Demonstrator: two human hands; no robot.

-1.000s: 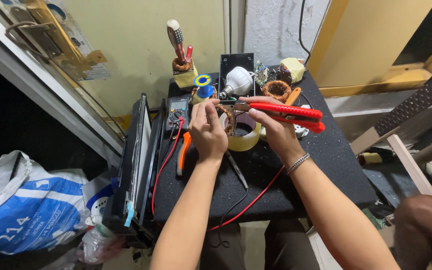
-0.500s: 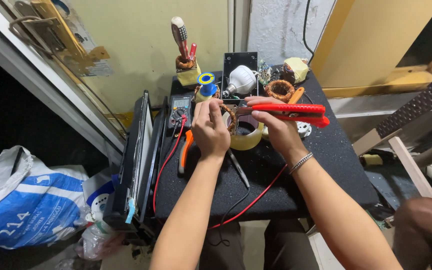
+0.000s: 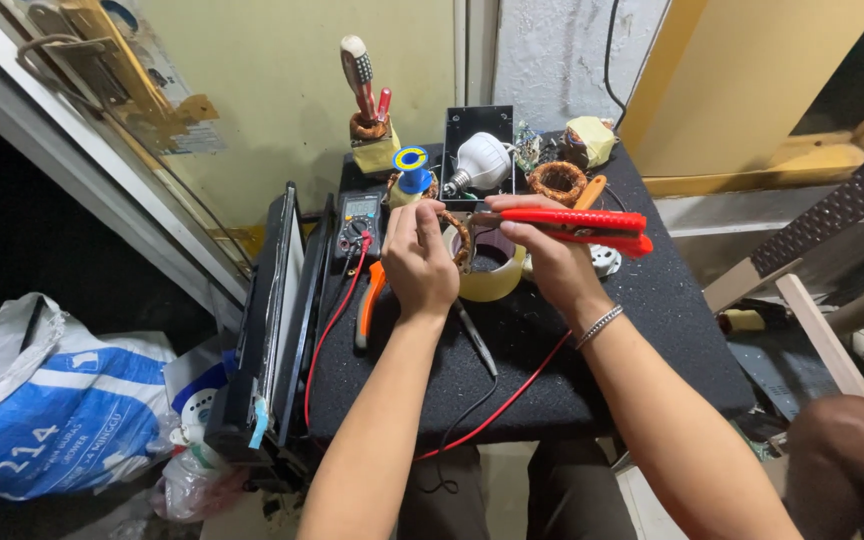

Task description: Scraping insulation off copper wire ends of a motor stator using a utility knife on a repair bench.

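Red tool: my right hand (image 3: 550,262) is wrapped around the red handles of a crimper-like tool (image 3: 574,226), fingers closed on them; the tool lies level, its metal nose pointing left toward my other hand.
Left hand: my left hand (image 3: 418,262) has its fingers pinched shut on a small copper coil (image 3: 457,232), held just at the tool's nose, above the tape roll.
Coil place: over the middle of the black table (image 3: 642,340), a little toward the far edge, between both hands.
Tape roll: a tan tape roll (image 3: 492,275) lies flat under my hands, partly hidden by them.
Meter: a multimeter (image 3: 360,218) sits left of my left hand; its red lead (image 3: 497,408) and a black one run toward me across the table.
Pliers: orange-handled pliers (image 3: 369,302) lie just left of my left wrist.
Far edge: a white bulb (image 3: 480,165), a second copper coil (image 3: 557,182), a blue and yellow spool (image 3: 412,166) and screwdrivers (image 3: 362,80) standing upright in a holder.
Floor left: a blue and white sack (image 3: 42,400).
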